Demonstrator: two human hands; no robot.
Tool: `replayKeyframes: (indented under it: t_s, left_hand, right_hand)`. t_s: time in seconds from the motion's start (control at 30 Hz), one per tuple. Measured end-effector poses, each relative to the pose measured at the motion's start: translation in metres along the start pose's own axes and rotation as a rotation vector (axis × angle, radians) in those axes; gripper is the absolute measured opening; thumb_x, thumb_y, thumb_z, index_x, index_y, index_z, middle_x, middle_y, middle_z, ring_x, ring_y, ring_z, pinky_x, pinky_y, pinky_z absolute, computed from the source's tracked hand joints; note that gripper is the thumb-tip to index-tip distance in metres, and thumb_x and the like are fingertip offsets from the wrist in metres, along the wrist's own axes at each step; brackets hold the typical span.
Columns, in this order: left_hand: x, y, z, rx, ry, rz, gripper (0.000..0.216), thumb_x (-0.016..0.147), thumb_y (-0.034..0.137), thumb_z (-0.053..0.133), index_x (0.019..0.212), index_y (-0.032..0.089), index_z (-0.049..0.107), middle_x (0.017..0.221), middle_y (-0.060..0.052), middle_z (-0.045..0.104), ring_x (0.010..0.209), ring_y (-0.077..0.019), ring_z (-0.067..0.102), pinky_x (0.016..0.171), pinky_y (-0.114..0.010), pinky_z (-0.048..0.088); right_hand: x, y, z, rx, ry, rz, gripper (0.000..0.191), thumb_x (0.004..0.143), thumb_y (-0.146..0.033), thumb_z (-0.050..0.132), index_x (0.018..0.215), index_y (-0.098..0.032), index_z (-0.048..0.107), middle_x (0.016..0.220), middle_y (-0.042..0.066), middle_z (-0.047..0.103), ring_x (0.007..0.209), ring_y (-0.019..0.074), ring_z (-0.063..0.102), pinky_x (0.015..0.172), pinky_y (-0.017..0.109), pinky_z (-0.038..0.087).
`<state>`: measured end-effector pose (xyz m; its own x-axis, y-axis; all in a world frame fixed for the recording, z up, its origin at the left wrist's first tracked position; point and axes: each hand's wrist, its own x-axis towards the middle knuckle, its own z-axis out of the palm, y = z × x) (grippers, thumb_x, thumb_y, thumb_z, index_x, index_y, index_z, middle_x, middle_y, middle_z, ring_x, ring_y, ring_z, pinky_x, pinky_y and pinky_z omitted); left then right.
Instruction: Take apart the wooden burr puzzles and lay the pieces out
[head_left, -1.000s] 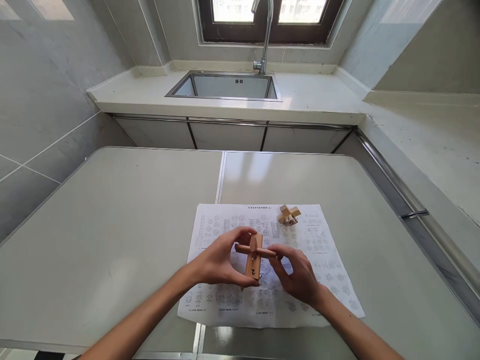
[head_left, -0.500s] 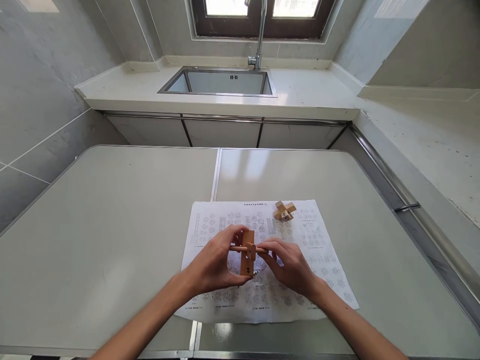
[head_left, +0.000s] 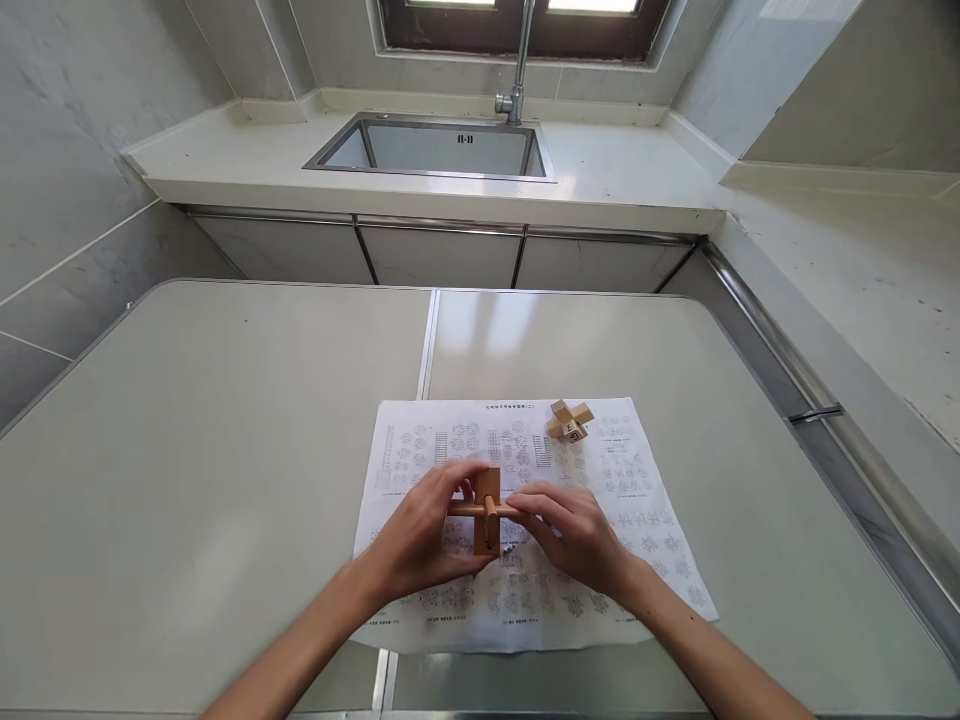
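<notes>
Between my hands is a wooden interlocking puzzle point(head_left: 487, 482), made of an upright flat block crossed by rods. A number is partly visible low on its front. My left hand point(head_left: 416, 535) is closed around the block, with fingers at its top and thumb under its bottom edge. At the right side, my right hand point(head_left: 574, 530) pinches the end of the horizontal wooden rod point(head_left: 466, 509) that runs through the block. A short rod end sticks out of the block's front toward me. Beneath both hands lies a printed sheet point(head_left: 660, 500) covered with small puzzle diagrams.
A second wooden puzzle point(head_left: 570, 421), a cross of lighter pieces with a number on it, sits on the sheet's far right part. The sheet lies on a pale table point(head_left: 225, 450) with a metal seam. Beyond are a counter point(head_left: 615, 160), sink point(head_left: 450, 150) and faucet point(head_left: 516, 100).
My hands and the puzzle have shifted slightly left. The piece at the block's front has turned, and its rounded end now faces me. The camera view has tipped slightly downward.
</notes>
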<state>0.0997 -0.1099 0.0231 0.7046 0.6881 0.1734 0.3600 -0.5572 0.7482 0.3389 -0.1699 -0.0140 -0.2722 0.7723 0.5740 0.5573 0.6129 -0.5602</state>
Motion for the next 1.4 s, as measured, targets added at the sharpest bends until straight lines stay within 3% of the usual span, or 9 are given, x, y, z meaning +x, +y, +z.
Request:
replayKeyframes:
  t_s: [0.23, 0.37, 0.43, 0.57, 0.77, 0.87, 0.97, 1.17, 1.4]
  left_hand:
    - [-0.004, 0.004, 0.000, 0.080, 0.061, 0.097, 0.077, 0.083, 0.019, 0.077, 0.148, 0.030, 0.038, 0.123, -0.009, 0.068, 0.110, -0.0272, 0.069, 0.095, -0.043, 0.059]
    - [0.001, 0.012, -0.002, 0.187, 0.118, 0.167, 0.068, 0.093, 0.015, 0.068, 0.151, 0.025, 0.035, 0.118, -0.010, 0.069, 0.105, -0.0258, 0.069, 0.091, -0.042, 0.059]
    - [0.004, 0.016, -0.001, 0.254, 0.133, 0.175, 0.067, 0.095, 0.012, 0.064, 0.153, 0.023, 0.032, 0.118, -0.012, 0.070, 0.106, -0.0268, 0.069, 0.092, -0.044, 0.059]
    - [0.010, 0.022, 0.005, 0.359, 0.138, 0.211, 0.070, 0.097, 0.008, 0.059, 0.157, 0.021, 0.025, 0.116, -0.012, 0.070, 0.104, -0.0275, 0.071, 0.094, -0.046, 0.058]
    - [0.017, 0.026, 0.005, 0.454, 0.144, 0.212, 0.063, 0.096, 0.010, 0.060, 0.153, 0.018, 0.034, 0.120, -0.016, 0.066, 0.110, -0.0302, 0.066, 0.097, -0.049, 0.055]
    - [0.019, 0.026, -0.001, 0.422, 0.155, 0.186, 0.060, 0.090, 0.015, 0.067, 0.145, 0.019, 0.043, 0.135, -0.019, 0.060, 0.128, -0.0355, 0.058, 0.104, -0.054, 0.052]
    - [0.022, 0.026, -0.009, 0.307, 0.107, 0.256, 0.063, 0.089, 0.018, 0.070, 0.146, 0.019, 0.042, 0.145, -0.018, 0.059, 0.143, -0.0349, 0.050, 0.117, -0.056, 0.045]
    - [0.021, 0.024, -0.017, 0.204, 0.080, 0.277, 0.069, 0.089, 0.016, 0.072, 0.150, 0.019, 0.039, 0.143, -0.015, 0.063, 0.137, -0.0285, 0.057, 0.117, -0.049, 0.049]
    - [0.014, 0.018, -0.018, 0.120, 0.001, 0.180, 0.084, 0.087, 0.020, 0.077, 0.157, 0.026, 0.032, 0.147, -0.014, 0.058, 0.138, -0.0303, 0.056, 0.115, -0.049, 0.053]
  right_hand:
    - [0.002, -0.002, 0.002, 0.047, 0.015, -0.010, 0.023, 0.102, -0.012, 0.064, 0.120, -0.025, 0.065, 0.098, 0.006, 0.081, 0.082, 0.0184, 0.078, 0.069, 0.029, 0.062]
    - [0.002, -0.006, 0.000, 0.079, 0.072, 0.102, 0.035, 0.099, -0.016, 0.063, 0.133, -0.023, 0.055, 0.117, 0.013, 0.074, 0.098, 0.0240, 0.073, 0.072, 0.035, 0.062]
    - [0.003, -0.008, -0.003, 0.086, 0.131, 0.159, 0.031, 0.100, -0.024, 0.059, 0.130, -0.022, 0.054, 0.118, 0.016, 0.068, 0.099, 0.0263, 0.069, 0.071, 0.037, 0.060]
    - [0.004, -0.011, -0.005, 0.141, 0.075, 0.161, 0.014, 0.103, -0.033, 0.050, 0.109, -0.022, 0.056, 0.093, 0.008, 0.064, 0.081, 0.0236, 0.063, 0.069, 0.036, 0.053]
    - [0.002, -0.010, -0.002, 0.140, -0.060, 0.177, 0.016, 0.105, -0.021, 0.044, 0.091, -0.023, 0.052, 0.070, -0.001, 0.054, 0.059, 0.0165, 0.048, 0.057, 0.030, 0.036]
    - [0.003, -0.010, -0.003, 0.266, -0.096, 0.268, 0.024, 0.106, -0.023, 0.044, 0.084, -0.022, 0.052, 0.069, 0.000, 0.057, 0.059, 0.0160, 0.051, 0.058, 0.029, 0.037]
    - [0.005, -0.012, -0.006, 0.417, -0.115, 0.370, 0.032, 0.106, -0.027, 0.044, 0.075, -0.022, 0.051, 0.067, 0.000, 0.058, 0.059, 0.0147, 0.052, 0.059, 0.028, 0.039]
    - [0.008, -0.013, -0.011, 0.524, -0.119, 0.470, 0.036, 0.105, -0.030, 0.047, 0.071, -0.021, 0.054, 0.064, -0.001, 0.061, 0.058, 0.0128, 0.054, 0.060, 0.025, 0.040]
    - [0.006, -0.011, -0.009, 0.522, -0.141, 0.470, 0.039, 0.107, -0.033, 0.047, 0.070, -0.020, 0.055, 0.065, -0.001, 0.062, 0.058, 0.0127, 0.055, 0.062, 0.026, 0.041]
